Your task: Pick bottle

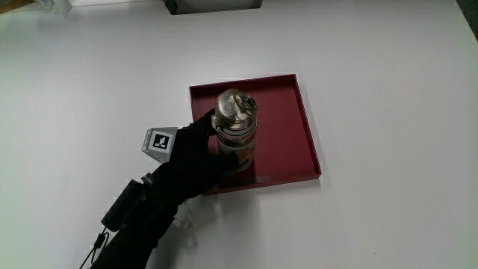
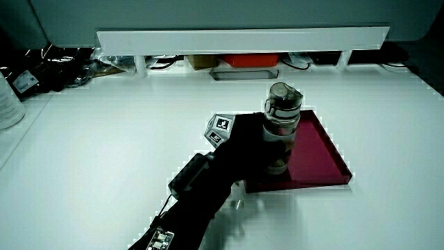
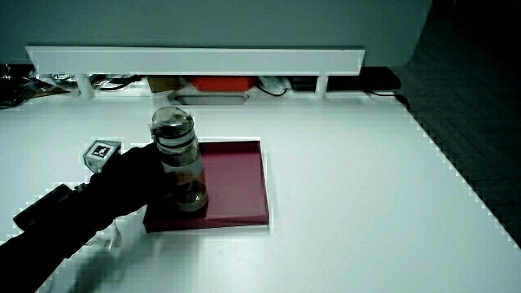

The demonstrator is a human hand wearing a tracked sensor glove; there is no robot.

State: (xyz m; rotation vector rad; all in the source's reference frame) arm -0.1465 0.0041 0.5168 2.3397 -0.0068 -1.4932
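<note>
A clear bottle (image 1: 236,128) with a grey lid stands upright in a dark red tray (image 1: 287,127), near the tray edge closest to the person. The bottle (image 2: 281,128) (image 3: 179,159) shows in both side views, still resting on the tray. The gloved hand (image 1: 196,153) wraps the bottle's body from the side, fingers curled around it. The patterned cube (image 1: 160,142) sits on the back of the hand. The forearm runs from the hand down toward the person's edge of the table.
A white table (image 1: 388,82) carries the tray. The low white partition (image 2: 243,38) stands at the table's far edge, with cables and an orange box under it. A dark object (image 1: 213,4) lies on the table, farther from the person than the tray.
</note>
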